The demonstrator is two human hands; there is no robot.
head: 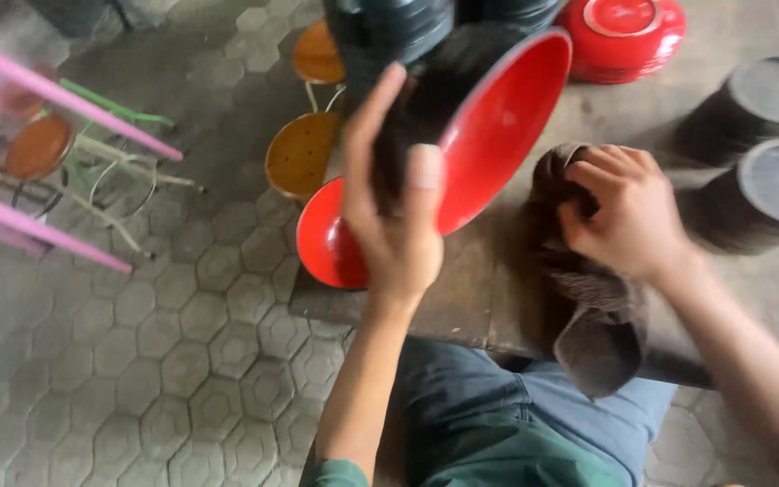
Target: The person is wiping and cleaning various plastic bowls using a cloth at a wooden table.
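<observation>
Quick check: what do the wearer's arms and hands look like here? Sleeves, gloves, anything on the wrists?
Both hands are bare: no gloves on the left hand or the right hand. No watch, band or ring shows on either. The forearms are uncovered; a green sleeve edge shows only at the bottom of the left arm. The right arm leaves the frame before any sleeve appears.

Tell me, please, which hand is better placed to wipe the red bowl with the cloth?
Probably the right hand: it already grips the brown cloth beside the red bowl. The left hand is busy holding that bowl tilted above the wooden table.
</observation>
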